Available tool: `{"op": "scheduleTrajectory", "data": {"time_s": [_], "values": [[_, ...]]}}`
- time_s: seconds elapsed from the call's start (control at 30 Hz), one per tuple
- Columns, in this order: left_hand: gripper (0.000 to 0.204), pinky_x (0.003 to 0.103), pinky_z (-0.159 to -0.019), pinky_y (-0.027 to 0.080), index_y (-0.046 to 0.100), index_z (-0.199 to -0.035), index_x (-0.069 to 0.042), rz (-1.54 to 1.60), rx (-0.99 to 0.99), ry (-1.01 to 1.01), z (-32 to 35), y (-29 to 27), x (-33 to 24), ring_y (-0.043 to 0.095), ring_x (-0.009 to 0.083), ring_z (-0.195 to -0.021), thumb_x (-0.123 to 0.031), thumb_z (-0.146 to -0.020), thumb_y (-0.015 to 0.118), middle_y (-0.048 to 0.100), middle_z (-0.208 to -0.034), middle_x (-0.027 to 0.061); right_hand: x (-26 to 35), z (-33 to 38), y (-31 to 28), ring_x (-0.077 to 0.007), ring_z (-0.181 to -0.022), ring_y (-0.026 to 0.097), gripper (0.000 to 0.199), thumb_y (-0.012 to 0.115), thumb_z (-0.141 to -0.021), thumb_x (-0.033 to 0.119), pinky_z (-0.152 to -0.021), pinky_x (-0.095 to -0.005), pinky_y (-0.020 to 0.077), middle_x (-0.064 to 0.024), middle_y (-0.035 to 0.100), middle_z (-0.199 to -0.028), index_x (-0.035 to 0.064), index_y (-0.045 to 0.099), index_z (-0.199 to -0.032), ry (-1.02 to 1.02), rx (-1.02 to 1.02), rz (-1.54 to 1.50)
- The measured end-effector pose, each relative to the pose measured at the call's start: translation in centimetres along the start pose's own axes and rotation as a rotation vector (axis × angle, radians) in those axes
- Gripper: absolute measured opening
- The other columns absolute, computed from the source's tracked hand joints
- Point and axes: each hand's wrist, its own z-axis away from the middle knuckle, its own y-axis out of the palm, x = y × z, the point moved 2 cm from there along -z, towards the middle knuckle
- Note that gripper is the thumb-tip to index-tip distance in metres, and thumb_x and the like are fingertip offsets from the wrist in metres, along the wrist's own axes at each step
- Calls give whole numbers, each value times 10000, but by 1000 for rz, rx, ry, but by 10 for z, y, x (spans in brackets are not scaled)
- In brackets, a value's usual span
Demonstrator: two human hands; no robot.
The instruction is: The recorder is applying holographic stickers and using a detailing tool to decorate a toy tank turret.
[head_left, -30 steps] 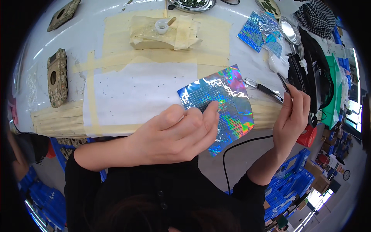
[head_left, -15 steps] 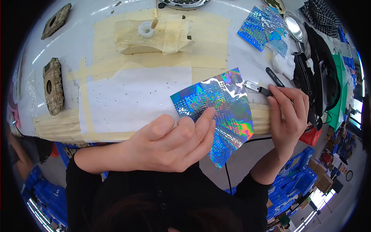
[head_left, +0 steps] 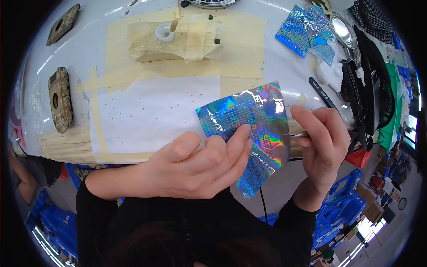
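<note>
Across the broad, glossy white tabletop [head_left: 91, 55], the shimmering blue holographic foil sheet [head_left: 271, 127] jutted out over the near edge, right of centre. The bare left hand [head_left: 207, 167] had it, fingers curled and closed on its lower left side! The bare right hand [head_left: 324, 142] pinched a slim metal-tipped tool [head_left: 298, 134], its fingers barely parted, the tip at the foil's right edge; contact couldn't be told. Toward the tabletop's right edge lay flat black tweezers [head_left: 322, 92].

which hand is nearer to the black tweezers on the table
Right. The right hand is just below the black tweezers in the picture; the left hand is farther off, lower and well to their left, at the shiny blue sheet.
</note>
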Motion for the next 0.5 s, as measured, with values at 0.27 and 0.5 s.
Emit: {"op": "scheduleTrajectory", "data": {"time_s": [0.27, 0.5], "values": [[97, 316, -730, 268, 716, -915, -179, -28, -34, -15, 1, 3, -3, 405, 131, -831, -218, -845, 662, 741, -1135, -50, 8, -14, 13, -149, -647, 551, 361, 698, -701, 162, -534, -276, 425, -1, 699, -934, 137, 733, -1060, -197, 25, 90], [72, 321, -747, 272, 705, -888, -186, -12, -23, -31, 0, 2, -3, 412, 132, -852, -221, -836, 670, 736, -1149, -54, 11, -11, 14, -141, -696, 586, 328, 688, -714, 154, -555, -266, 439, -9, 720, -1008, 158, 744, -1037, -251, 29, 133]]}}
